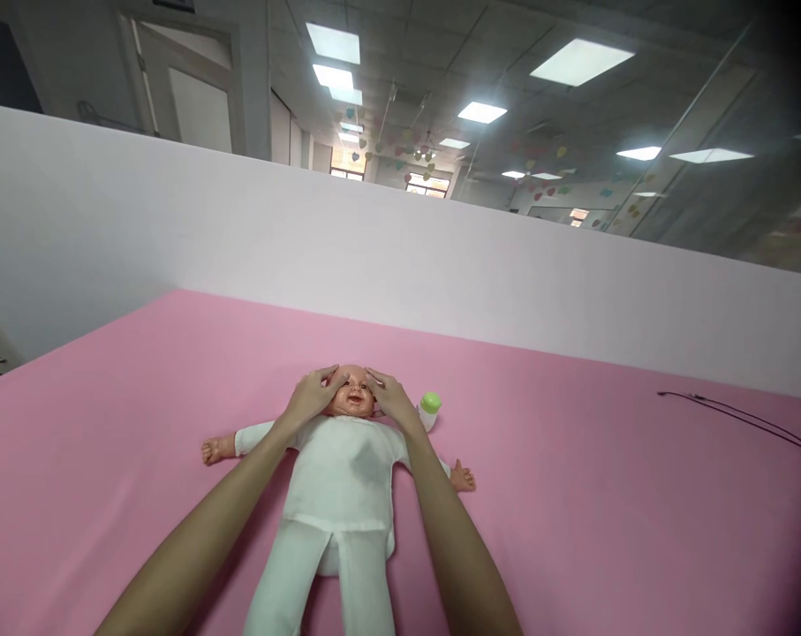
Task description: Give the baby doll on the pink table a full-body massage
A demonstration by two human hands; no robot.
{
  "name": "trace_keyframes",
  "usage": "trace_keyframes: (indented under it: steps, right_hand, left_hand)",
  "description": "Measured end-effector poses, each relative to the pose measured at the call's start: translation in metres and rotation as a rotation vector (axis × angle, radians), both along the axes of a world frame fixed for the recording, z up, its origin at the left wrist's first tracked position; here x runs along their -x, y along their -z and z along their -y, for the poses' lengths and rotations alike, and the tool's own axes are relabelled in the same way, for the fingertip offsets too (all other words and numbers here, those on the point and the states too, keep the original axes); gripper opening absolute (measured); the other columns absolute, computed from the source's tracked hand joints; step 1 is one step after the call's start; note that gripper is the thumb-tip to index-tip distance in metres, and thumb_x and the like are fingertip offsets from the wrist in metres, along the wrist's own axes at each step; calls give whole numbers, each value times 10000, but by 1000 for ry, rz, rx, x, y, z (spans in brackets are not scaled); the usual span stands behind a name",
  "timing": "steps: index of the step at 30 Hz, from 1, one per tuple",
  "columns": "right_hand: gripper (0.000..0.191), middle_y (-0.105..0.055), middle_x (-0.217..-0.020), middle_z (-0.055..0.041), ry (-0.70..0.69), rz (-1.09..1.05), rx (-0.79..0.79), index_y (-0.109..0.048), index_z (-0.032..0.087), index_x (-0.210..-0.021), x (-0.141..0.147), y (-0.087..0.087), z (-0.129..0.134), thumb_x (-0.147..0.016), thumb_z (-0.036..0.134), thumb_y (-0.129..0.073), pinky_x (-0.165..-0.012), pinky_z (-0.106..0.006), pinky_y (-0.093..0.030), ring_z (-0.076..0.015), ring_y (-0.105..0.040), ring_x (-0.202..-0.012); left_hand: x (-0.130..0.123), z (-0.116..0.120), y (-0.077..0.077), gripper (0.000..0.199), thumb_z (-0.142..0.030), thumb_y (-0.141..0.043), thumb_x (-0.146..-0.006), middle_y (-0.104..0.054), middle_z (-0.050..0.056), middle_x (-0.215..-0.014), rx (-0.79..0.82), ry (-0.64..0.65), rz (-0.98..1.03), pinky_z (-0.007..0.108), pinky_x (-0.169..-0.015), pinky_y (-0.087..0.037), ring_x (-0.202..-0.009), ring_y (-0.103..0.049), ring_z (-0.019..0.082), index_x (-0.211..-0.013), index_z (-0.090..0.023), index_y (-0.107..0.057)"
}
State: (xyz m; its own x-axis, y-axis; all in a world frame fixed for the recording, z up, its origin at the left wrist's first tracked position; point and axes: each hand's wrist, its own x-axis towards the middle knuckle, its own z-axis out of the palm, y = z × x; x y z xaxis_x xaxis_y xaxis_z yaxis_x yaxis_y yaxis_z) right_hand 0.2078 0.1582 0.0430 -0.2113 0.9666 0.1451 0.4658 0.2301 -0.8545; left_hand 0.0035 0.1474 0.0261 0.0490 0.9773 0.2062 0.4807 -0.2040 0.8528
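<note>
Head camera view, looking forward and down: two bare forearms rise from the lower edge on either side of a baby doll lying face up on a pink surface, its white-clad legs nearest and cut off by the frame. A grey patch marks the front of its white top. The doll's arms stretch out to both sides, hands bare, the sleeves crossed by the person's forearms.

At the doll's head, the left hand cups the left side, thumb set apart from the fingers and reaching across the brow. The right hand lies along the opposite side, also open and curved, its fingers toward the crown. Neither is closed in a fist; how hard they press cannot be told.

Just beside the right hand stands a small container with a green lid. Well apart to the right, a thin dark cord trails off the frame's edge.

Behind the pink surface runs a low white wall. Beyond it are a door at left, lit ceiling panels, colorful hanging decorations and bright windows.
</note>
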Motion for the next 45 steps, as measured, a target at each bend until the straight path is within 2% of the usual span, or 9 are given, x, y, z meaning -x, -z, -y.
trace_keyframes:
  steps: [4, 11, 17, 20, 23, 28, 36, 40, 45]
  right_hand:
    - [485, -695, -1422, -114, 11, -5, 26, -715, 207, -1344, -2, 7, -8, -1017, 501, -508, -1121, -434, -485, -289, -622, -1341]
    - [530, -605, -1538, -129, 2, 29, 37, -657, 196, -1445, 2, 1, -2, -1047, 508, -501, -1184, -461, -446, -300, -603, -1376]
    - [583, -503, -1623, -145, 56, 47, 20, -564, 145, -1536, 13, 5, -3, -1060, 469, -473, -1272, -433, -322, -285, -460, -1520]
    - [499, -631, -1511, -119, 68, 45, 38, -656, 201, -1439, 14, 1, -3, -1043, 460, -495, -1183, -443, -440, -288, -579, -1397]
    - [408, -756, -1261, -112, 53, 73, 77, -747, 221, -1247, 14, -7, 0, -1018, 453, -501, -915, -404, -588, -279, -705, -1109]
    - [306, -721, -860, -36, 24, 112, 16, -738, 229, -932, 12, -14, 2, -957, 471, -552, -674, -312, -553, -193, -622, -731]
    - [390, -728, -896, -47, -22, -17, 28, -745, 192, -950, 6, -7, -2, -916, 541, -573, -587, -265, -496, -172, -572, -716]
    - [390, -680, -812, -27, -35, -8, 52, -706, 199, -885, 6, -8, 0, -916, 555, -549, -522, -253, -450, -162, -523, -651]
    - [382, -710, -807, -36, -19, 44, -18, -727, 215, -868, 6, -6, 0, -922, 556, -564, -644, -299, -511, -209, -598, -741]
  left_hand:
    - [1, -3, 3, 534, -609, -526, -988, -683, 82, -1446, -20, 8, -3, 393, -1096, -477, -1321, -637, 324, -1298, -242, -760]
    - [5, -5, 6, 598, -604, -489, -1022, -591, 99, -1550, 8, 46, -22, 370, -1138, -437, -1390, -590, 306, -1441, -214, -663]
    - [1, 2, -1, 455, -518, -501, -1048, -727, 112, -1372, -24, -76, -139, 359, -969, -502, -1237, -685, 304, -1318, -239, -737]
    - [-2, 4, -4, 383, -481, -531, -1043, -764, 94, -1297, -31, -116, -147, 329, -888, -502, -1161, -712, 276, -1244, -257, -768]
    - [-1, 4, -6, 371, -494, -544, -1036, -769, 83, -1285, -18, -113, -144, 322, -859, -496, -1132, -718, 270, -1221, -272, -777]
    - [-1, 7, -10, 382, -527, -519, -1036, -799, 63, -1191, -31, -105, -185, 321, -784, -476, -1053, -730, 277, -1189, -305, -789]
    - [-2, 3, -2, 424, -591, -553, -1006, -811, 77, -1160, -51, -168, -193, 331, -778, -478, -1038, -740, 297, -1170, -304, -819]
    - [0, 2, -2, 496, -515, -407, -1079, -822, 100, -1088, -38, -167, -202, 341, -768, -473, -1010, -742, 298, -1123, -269, -835]
    - [-1, 4, -2, 486, -639, -565, -989, -805, 99, -1189, -35, -194, -164, 331, -785, -484, -1082, -732, 312, -1251, -303, -800]
